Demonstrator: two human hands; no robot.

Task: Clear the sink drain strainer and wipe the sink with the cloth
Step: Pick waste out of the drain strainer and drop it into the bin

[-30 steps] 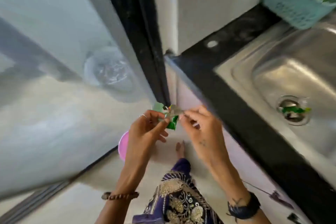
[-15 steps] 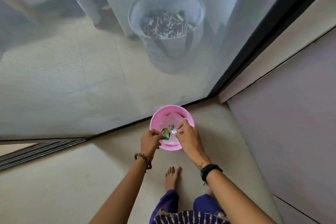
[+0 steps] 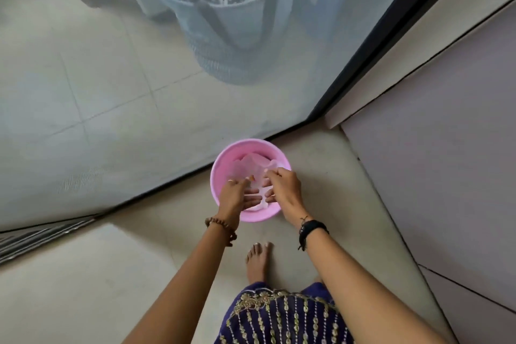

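A pink plastic bin (image 3: 223, 165) stands on the floor by the screen door, with a pale translucent bag (image 3: 251, 166) inside it. Both of my hands hang just above its opening. My left hand (image 3: 234, 197) has its fingers spread, and a tiny orange speck shows by its thumb. My right hand (image 3: 283, 187) is beside it, fingers apart and pointing toward the left hand. No green scraps show in either hand. The sink, strainer and cloth are out of view.
A mesh screen door with a black frame (image 3: 371, 45) runs diagonally behind the bin. Behind the mesh stands a grey basket (image 3: 223, 22) of dark items. A lilac cabinet front (image 3: 435, 176) is on the right. My bare foot (image 3: 257, 262) is just below the bin.
The view swung from the sink counter down to the floor. My hands carried green scraps over the pink bin; now the scraps are gone from my fingers, which have spread.
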